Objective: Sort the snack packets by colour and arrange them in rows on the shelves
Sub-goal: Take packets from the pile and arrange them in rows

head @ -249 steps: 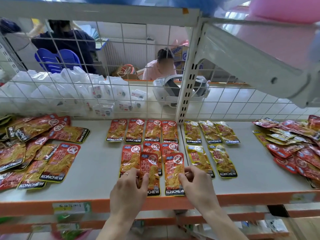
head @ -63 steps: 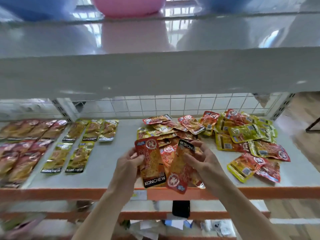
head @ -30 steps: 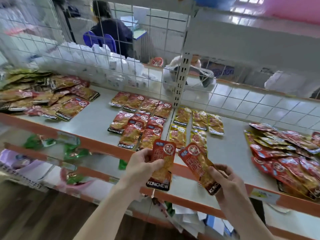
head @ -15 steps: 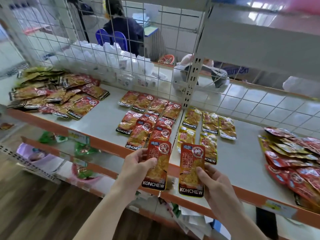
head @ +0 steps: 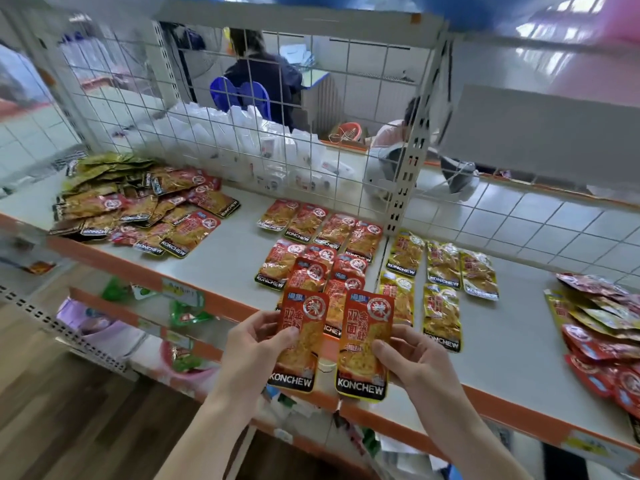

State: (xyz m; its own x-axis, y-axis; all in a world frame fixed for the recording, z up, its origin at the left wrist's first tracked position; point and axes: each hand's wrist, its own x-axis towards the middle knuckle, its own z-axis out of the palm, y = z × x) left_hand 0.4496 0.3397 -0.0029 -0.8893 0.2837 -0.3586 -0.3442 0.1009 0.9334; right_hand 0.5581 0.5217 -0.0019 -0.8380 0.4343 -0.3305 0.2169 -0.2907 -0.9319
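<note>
We hold two red packets over the shelf's front edge (head: 225, 304): left hand (head: 256, 344) pinches one (head: 300, 341), right hand (head: 412, 362) the other (head: 365, 344). Placing step; next, lay both square beside the red rows (head: 322, 244).

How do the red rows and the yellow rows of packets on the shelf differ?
The red rows hold red packets, the yellow rows yellow ones. The red rows lie left of the yellow rows. The red rows start four across at the back, the yellow rows three. Both lie flat on the shelf, labelled KONCHEW.
</note>
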